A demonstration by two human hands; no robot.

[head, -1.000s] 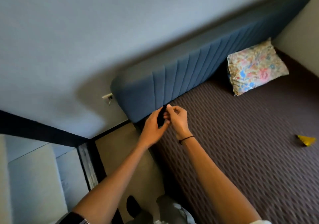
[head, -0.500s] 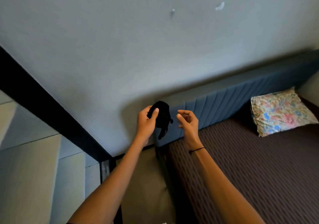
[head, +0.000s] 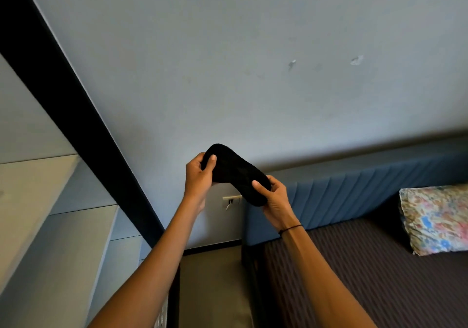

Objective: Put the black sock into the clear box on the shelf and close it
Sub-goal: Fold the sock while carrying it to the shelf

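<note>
Holding the black sock (head: 236, 174) stretched between both hands, raised in front of the pale wall (head: 228, 74), above the blue headboard (head: 354, 196). Left hand (head: 198, 176) grips the upper, rounded end: thumb on the near face, fingers curled shut behind the fabric. Right hand (head: 274, 197) grips the lower end, just above the headboard's left corner: thumb pressed on the near face, fingers wrapped round the far edge, clamped on the sock. Sock runs on a slant from upper left down to lower right, spread flat and long, not balled. Thin dark band (head: 290, 229) on the right wrist.

Wall socket (head: 231, 200) shows on the wall just left of the headboard, partly behind the sock's lower end and between the two forearms. Bed (head: 367, 277) with dark ribbed cover lies below the headboard. Floral pillow (head: 435, 219) leans against the headboard well to the right of the hands. Two small scuffs (head: 357, 60) on the wall high above the headboard. Black beam (head: 76, 115) runs diagonally, far left of the headboard, with pale panels (head: 50, 226) beyond it. Strip of tan floor (head: 212, 289) sits left of the bed, below the headboard's left end. No clear box or shelf identifiable in view.
</note>
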